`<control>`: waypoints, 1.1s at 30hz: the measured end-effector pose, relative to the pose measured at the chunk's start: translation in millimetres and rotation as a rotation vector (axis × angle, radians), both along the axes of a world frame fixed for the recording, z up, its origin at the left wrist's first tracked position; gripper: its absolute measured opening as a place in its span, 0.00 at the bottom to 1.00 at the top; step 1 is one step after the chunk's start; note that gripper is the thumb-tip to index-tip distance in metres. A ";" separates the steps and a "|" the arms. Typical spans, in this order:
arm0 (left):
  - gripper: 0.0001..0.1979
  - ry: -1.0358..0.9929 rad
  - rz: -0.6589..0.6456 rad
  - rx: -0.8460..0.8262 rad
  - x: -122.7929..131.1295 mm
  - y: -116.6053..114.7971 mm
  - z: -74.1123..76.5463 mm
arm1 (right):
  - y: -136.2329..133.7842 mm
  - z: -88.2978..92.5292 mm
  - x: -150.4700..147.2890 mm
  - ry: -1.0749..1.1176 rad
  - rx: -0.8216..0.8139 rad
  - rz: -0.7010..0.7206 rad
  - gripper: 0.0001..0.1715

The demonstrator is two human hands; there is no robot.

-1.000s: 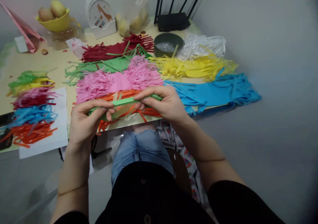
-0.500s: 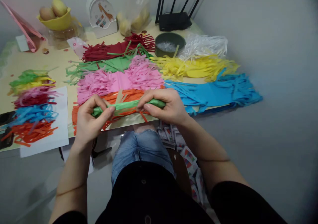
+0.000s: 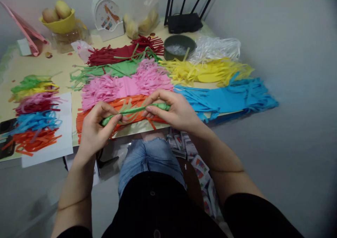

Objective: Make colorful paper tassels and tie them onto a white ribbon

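Note:
Between my hands a narrow, twisted strip of green tissue paper (image 3: 135,109) is stretched roughly level over the table's front edge. My left hand (image 3: 98,123) pinches its left part between thumb and fingers. On the other side, my right hand (image 3: 170,110) pinches it near the right part, with a green end sticking out past the fingers. Just behind and below lies orange fringed paper (image 3: 140,99), partly hidden by my hands. Pink fringed paper (image 3: 129,85) lies beyond it, then green fringed paper (image 3: 123,68) and dark red fringed paper (image 3: 116,53).
Blue fringed paper (image 3: 223,99) and yellow fringed paper (image 3: 213,71) lie at the right. White shredded strips (image 3: 217,50), a dark green bowl (image 3: 179,57) and a black router (image 3: 184,23) stand behind. At the left, colourful tassels (image 3: 37,120) rest partly on a white sheet (image 3: 64,139).
The green strip has become thinner and more tightly twisted between my hands. My right hand has shifted slightly left and up; my left hand has barely moved.

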State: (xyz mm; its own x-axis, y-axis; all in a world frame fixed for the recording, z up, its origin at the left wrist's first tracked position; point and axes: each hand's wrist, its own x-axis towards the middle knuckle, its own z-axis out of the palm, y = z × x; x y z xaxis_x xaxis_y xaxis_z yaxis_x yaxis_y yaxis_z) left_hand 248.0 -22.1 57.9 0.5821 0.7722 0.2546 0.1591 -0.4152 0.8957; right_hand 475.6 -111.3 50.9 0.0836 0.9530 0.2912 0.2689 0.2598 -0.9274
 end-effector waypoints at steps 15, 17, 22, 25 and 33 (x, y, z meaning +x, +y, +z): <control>0.03 -0.352 -0.053 -0.465 10.2 3.4 -12.1 | 16.2 -8.1 10.2 0.310 -0.056 0.250 0.09; 0.04 -0.272 -0.080 -0.359 4.5 4.3 -9.7 | 15.3 -5.4 12.8 0.195 -0.013 0.227 0.07; 0.05 0.104 -0.162 0.108 -9.6 8.8 15.2 | 9.4 3.0 14.2 -0.162 0.136 0.233 0.10; 0.06 0.176 -0.227 0.260 -2.2 9.6 27.9 | 7.3 8.3 13.1 -0.276 0.205 0.303 0.11; 0.11 0.292 -0.340 0.120 15.3 9.6 24.9 | 5.6 10.4 13.8 -0.308 0.225 0.309 0.12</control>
State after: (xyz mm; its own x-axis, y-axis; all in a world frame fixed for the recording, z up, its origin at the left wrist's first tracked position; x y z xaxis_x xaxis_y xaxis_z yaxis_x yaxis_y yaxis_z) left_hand 263.3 -12.6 82.9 0.8581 0.4997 0.1185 0.2340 -0.5859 0.7759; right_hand 489.5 -105.7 61.2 -0.3153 0.8304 0.4593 0.4006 0.5552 -0.7289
